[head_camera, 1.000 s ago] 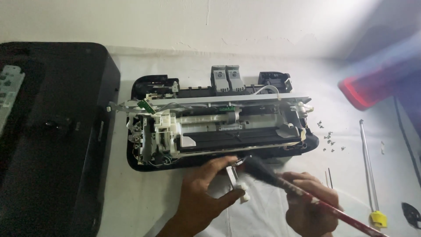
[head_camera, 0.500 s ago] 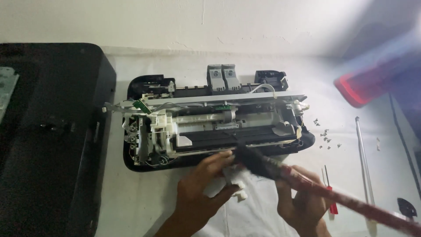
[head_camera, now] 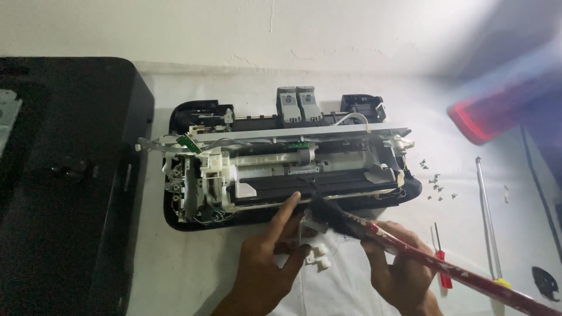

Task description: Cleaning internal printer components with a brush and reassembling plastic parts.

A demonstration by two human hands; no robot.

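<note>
A printer with its cover off (head_camera: 287, 169) lies on the white table, its black base, white plastic parts and metal rail exposed. My left hand (head_camera: 266, 263) holds a small white plastic part (head_camera: 316, 256) just in front of the printer, forefinger stretched toward the printer's front edge. My right hand (head_camera: 398, 269) grips a red-handled brush (head_camera: 421, 257); its black bristles (head_camera: 331, 217) rest against the white part next to the printer's front edge.
A large black cover (head_camera: 64, 175) fills the left side. Several small screws (head_camera: 436, 181) lie right of the printer. A long metal rod (head_camera: 487, 216), a red screwdriver (head_camera: 443, 263) and a black piece (head_camera: 545, 282) lie at right. A blurred red object (head_camera: 486, 117) hangs at upper right.
The view has shifted slightly. My hands and the brush have moved closer to the printer's front edge, and my left forefinger now stretches out toward it.
</note>
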